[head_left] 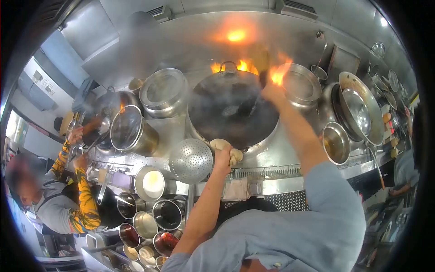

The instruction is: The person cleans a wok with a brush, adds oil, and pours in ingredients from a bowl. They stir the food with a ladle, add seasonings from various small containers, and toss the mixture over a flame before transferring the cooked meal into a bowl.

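Wok (226, 104) on stove (170, 131), flames behind. Likely heavy, stiff, hot; grip near rim through cloth (235, 157). Round, mouth up, no long axis; loop handle (228, 63) far side. Left hand (222, 158) clamped on cloth; right hand (273, 92) closed round blurred tool (263, 75).

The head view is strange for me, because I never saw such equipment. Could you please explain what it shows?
There is no robot here. One camera, worn on a person's head, looks forward and down at their bare hands. On the metal stove sits a large dark wok, with flames behind it. The left hand holds a bunched cloth at the wok's near edge. The right hand, on the wok's far right side, seems to grip a blurred tool. A perforated strainer is near the wok, to the left. Further left is a co-worker.
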{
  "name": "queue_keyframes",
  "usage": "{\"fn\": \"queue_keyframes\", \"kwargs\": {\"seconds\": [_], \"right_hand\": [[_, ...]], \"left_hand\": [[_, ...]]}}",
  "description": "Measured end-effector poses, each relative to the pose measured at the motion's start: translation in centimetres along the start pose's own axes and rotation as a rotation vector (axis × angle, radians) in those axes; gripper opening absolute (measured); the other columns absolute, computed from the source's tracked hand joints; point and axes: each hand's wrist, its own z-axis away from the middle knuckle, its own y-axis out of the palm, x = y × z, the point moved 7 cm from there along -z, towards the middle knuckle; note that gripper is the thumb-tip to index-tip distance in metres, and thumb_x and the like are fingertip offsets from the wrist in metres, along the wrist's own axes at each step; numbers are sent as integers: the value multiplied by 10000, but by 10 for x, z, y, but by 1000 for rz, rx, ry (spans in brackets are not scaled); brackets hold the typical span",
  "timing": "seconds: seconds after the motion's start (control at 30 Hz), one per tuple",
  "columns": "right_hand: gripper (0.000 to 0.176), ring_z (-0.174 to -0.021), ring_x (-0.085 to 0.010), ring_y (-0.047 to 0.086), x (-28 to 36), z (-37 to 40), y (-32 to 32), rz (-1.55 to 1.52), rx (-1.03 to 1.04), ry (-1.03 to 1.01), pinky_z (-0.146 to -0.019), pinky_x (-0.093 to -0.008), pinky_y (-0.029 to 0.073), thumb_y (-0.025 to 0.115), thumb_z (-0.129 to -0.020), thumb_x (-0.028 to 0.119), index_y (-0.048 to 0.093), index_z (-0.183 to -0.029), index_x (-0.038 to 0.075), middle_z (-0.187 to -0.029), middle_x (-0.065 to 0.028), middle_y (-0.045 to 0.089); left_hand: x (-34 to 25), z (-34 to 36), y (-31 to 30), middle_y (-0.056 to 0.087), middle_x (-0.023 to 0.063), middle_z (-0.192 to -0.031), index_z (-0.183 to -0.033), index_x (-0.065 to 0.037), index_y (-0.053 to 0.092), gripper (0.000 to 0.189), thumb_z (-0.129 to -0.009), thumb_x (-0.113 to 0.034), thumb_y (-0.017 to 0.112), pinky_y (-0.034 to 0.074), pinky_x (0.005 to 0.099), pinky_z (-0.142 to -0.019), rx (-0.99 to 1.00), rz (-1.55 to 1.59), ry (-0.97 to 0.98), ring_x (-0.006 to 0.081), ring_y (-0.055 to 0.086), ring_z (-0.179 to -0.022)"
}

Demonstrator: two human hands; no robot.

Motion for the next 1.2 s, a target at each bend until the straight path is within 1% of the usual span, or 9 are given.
{"fn": "queue_keyframes", "kwargs": {"seconds": [0.2, 0.4, 0.53, 0.7, 0.8, 0.87, 0.97, 1.07, 1.2], "right_hand": [[1038, -1030, -347, 643, 104, 196, 22, -348, 1036, -377, -845, -423, 533, 694, -610, 235, 223, -1531, 159, -1220, -242, 605], [697, -844, -303, 690, -32, -6, 15, 486, 304, -415, -728, -419, 544, 687, -666, 206, 528, -1340, 126, -949, -112, 714], [764, -965, -327, 682, 0, 11, -3, 43, 109, -98, -839, -431, 537, 654, -759, 234, 340, -1439, 87, -1043, -148, 700], [946, -848, -279, 668, 73, 192, 7, -142, 1076, -303, -646, -402, 563, 692, -673, 190, 259, -1514, 173, -1016, -160, 676], [1065, -874, -242, 656, 35, 185, 10, -229, 1237, -311, -574, -415, 568, 751, -624, 173, 215, -1544, 216, -1234, -160, 599], [978, -996, -239, 643, -19, 131, -26, 133, 1038, -302, -603, -391, 575, 765, -605, 181, 357, -1493, 233, -1366, -139, 514], [627, -998, -282, 676, -43, 25, -64, 320, 315, -389, -744, -405, 566, 693, -683, 185, 562, -1295, 142, -1092, -127, 687], [490, -896, -329, 691, -33, 22, -53, -71, -79, -107, -735, -431, 556, 673, -719, 304, 626, -1176, 133, -974, -158, 703], [874, -1080, -327, 628, 38, 157, 14, 74, 805, -435, -786, -368, 549, 683, -658, 301, 387, -1468, 162, -1212, -194, 632]], "left_hand": [[4, 0, -1, 558, 111, -976, -1130, 21, 469, 350, -822, -98, 585, 509, 322, -665, -21, -15, 8, 204, 602, -839], [-2, 2, 3, 562, 127, -1006, -1145, 72, 461, 414, -803, -112, 604, 493, 325, -728, -11, -31, -30, 205, 595, -884], [-8, 15, 5, 566, 126, -1033, -1162, 60, 463, 425, -804, -122, 603, 491, 324, -744, -58, -76, -48, 208, 597, -903], [1, -7, 0, 556, 130, -1031, -1186, 10, 451, 376, -853, -122, 564, 525, 337, -670, -15, -46, 76, 221, 613, -865], [4, -8, -2, 558, 128, -1007, -1172, 7, 455, 332, -884, -130, 548, 536, 335, -599, -37, -44, 117, 221, 622, -825], [9, -10, -6, 552, 129, -1043, -1198, 24, 433, 393, -860, -122, 572, 527, 336, -657, -32, -29, 73, 220, 614, -867], [18, -23, -12, 538, 140, -1122, -1256, 46, 389, 520, -812, -99, 616, 514, 345, -802, -8, -18, -22, 223, 596, -973], [20, -24, -15, 545, 143, -1112, -1250, 51, 390, 507, -821, -102, 613, 520, 344, -799, -54, -36, 19, 223, 604, -970], [3, -9, 0, 568, 124, -1034, -1196, 42, 424, 418, -829, -88, 577, 539, 344, -717, -6, -30, 28, 225, 627, -879]]}}
